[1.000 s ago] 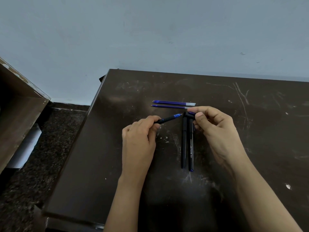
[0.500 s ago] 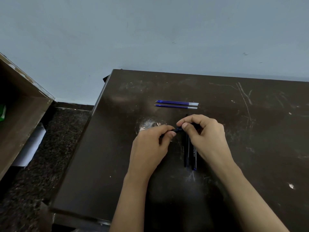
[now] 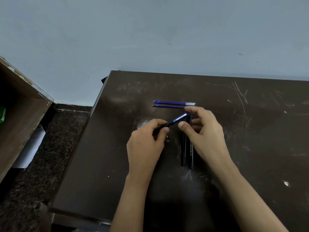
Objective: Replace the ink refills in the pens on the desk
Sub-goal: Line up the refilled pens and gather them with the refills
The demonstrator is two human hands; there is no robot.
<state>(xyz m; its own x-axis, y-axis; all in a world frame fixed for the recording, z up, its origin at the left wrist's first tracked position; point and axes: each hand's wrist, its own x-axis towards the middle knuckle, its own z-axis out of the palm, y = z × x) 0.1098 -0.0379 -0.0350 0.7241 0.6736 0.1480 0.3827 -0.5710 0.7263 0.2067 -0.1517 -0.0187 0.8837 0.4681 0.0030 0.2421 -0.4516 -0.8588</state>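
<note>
My left hand (image 3: 145,141) grips the black barrel of a pen (image 3: 168,124) held slanted above the dark desk (image 3: 117,164). A blue refill (image 3: 180,117) sticks out of its upper right end. My right hand (image 3: 204,133) pinches the far tip of that refill between thumb and forefinger. Two black pens (image 3: 187,153) lie side by side on the desk under my right hand, their upper ends hidden. Two loose blue refills (image 3: 170,104) lie parallel farther back, just beyond my right fingertips.
The desk's left edge (image 3: 80,139) drops to a speckled dark floor (image 3: 50,148). A brown open cabinet (image 3: 20,118) stands at the far left, with a white sheet (image 3: 31,146) beside it. A pale wall (image 3: 150,39) rises behind the desk.
Both hands came together at the pen half a second ago. Now more of the blue refill shows between them, with my right hand moved up and right along it.
</note>
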